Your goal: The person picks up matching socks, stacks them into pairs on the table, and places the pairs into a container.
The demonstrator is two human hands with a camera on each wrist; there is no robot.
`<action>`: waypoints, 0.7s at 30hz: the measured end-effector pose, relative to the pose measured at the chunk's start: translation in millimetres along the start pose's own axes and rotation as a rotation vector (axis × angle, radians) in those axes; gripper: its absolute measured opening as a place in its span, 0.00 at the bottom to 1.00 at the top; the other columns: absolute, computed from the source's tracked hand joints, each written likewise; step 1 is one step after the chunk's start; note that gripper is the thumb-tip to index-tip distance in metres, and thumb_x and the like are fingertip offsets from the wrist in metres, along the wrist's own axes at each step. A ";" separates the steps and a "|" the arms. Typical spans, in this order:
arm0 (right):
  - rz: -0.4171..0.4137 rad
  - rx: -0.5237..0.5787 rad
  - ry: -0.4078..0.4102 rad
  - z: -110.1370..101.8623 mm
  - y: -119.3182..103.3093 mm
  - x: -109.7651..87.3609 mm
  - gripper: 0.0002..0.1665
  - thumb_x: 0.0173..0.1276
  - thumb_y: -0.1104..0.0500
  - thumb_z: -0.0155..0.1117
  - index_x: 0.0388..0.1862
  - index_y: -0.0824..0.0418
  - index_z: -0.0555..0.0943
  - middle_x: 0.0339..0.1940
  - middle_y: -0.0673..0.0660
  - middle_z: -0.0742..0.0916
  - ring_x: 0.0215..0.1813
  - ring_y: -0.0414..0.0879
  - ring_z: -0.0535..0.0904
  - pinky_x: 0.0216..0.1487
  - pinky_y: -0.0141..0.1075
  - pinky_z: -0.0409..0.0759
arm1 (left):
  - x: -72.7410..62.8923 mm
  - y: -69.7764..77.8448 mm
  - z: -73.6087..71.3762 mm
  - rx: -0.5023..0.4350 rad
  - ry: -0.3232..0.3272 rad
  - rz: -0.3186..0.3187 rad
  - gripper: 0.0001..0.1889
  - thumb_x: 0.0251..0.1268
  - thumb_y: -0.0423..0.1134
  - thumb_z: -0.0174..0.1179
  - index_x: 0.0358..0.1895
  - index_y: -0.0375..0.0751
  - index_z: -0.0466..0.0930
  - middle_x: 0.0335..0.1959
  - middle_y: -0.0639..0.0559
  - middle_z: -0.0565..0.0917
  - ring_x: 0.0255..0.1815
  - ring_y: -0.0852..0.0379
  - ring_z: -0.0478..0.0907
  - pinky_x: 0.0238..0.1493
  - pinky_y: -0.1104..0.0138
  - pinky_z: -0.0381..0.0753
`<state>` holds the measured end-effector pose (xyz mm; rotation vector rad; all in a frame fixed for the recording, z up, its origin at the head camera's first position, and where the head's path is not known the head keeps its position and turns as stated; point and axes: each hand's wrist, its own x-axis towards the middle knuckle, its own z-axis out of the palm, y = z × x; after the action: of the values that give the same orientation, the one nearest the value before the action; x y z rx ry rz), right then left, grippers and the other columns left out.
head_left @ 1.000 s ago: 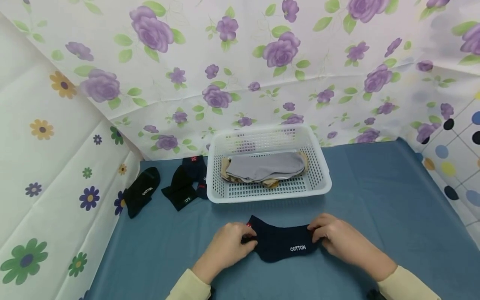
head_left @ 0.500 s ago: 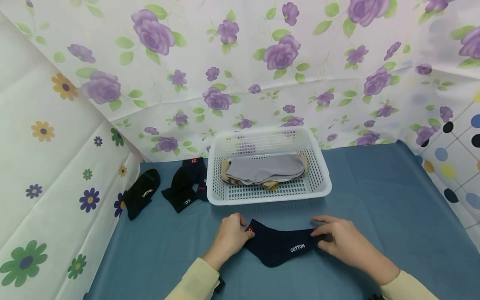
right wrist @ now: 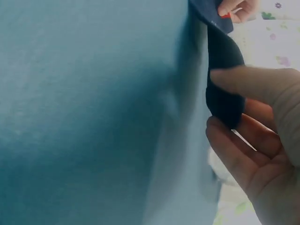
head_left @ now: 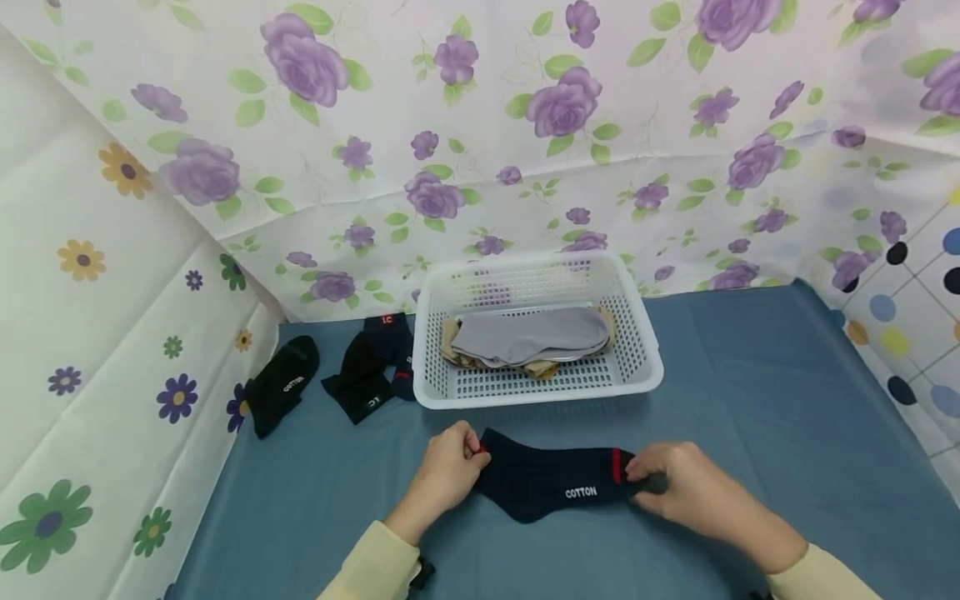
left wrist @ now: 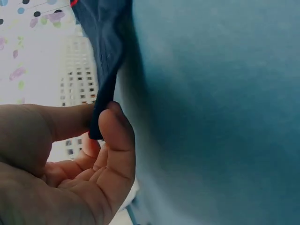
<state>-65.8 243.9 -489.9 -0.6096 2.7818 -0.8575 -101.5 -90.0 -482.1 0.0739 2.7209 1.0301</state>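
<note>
A navy sock (head_left: 540,479) with white COTTON lettering and a red stripe stretches between both hands in front of the basket. My left hand (head_left: 442,475) pinches its cuff end by the red label; in the left wrist view, the thumb and forefinger of this hand (left wrist: 89,173) close on the edge of the cloth. At the other end, past the stripe, my right hand (head_left: 686,483) holds the dark toe. The right wrist view has the toe (right wrist: 225,101) between the thumb and fingers of the right hand (right wrist: 267,140), with the cloth hanging edge-on to this camera.
Behind the hands stands a white perforated basket (head_left: 536,398) with folded grey and tan socks (head_left: 532,335) in it. Left of it lie black and navy socks (head_left: 363,379), and a black COTTON sock (head_left: 285,383). Floral sheets (head_left: 480,100) rise around the blue cloth (head_left: 750,400).
The sock has been drawn out longer, so its red stripe now shows. My left hand has shifted left, my right hand slightly right and down along the toe end.
</note>
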 end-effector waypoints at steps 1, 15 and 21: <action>-0.003 0.013 -0.022 1.8 0.3 0.1 0.11 0.49 0.52 0.75 0.33 0.46 0.85 0.36 0.40 0.86 0.40 0.35 0.82 0.38 0.31 0.81 | -0.4 -1.6 1.0 0.000 -0.009 -0.006 0.09 0.58 0.38 0.64 0.29 0.44 0.71 0.19 0.53 0.72 0.17 0.59 0.68 0.18 0.68 0.67; -0.090 -0.131 0.254 10.6 -22.2 4.4 0.08 0.55 0.51 0.72 0.33 0.38 0.83 0.32 0.31 0.81 0.38 0.28 0.77 0.37 0.28 0.79 | -5.7 3.0 4.3 0.214 -0.014 0.171 0.12 0.53 0.44 0.69 0.35 0.49 0.75 0.25 0.58 0.73 0.24 0.63 0.68 0.24 0.70 0.68; 0.045 -0.113 0.153 28.9 -27.2 9.2 0.07 0.58 0.47 0.69 0.37 0.41 0.83 0.36 0.36 0.83 0.40 0.31 0.79 0.40 0.31 0.80 | -3.3 2.5 12.8 0.214 -0.169 0.218 0.12 0.52 0.46 0.69 0.34 0.49 0.75 0.24 0.58 0.72 0.24 0.63 0.68 0.25 0.71 0.68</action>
<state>-57.2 205.1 -498.4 -0.5170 2.9865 -0.7725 -95.3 -80.3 -489.1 0.4801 2.6979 0.7407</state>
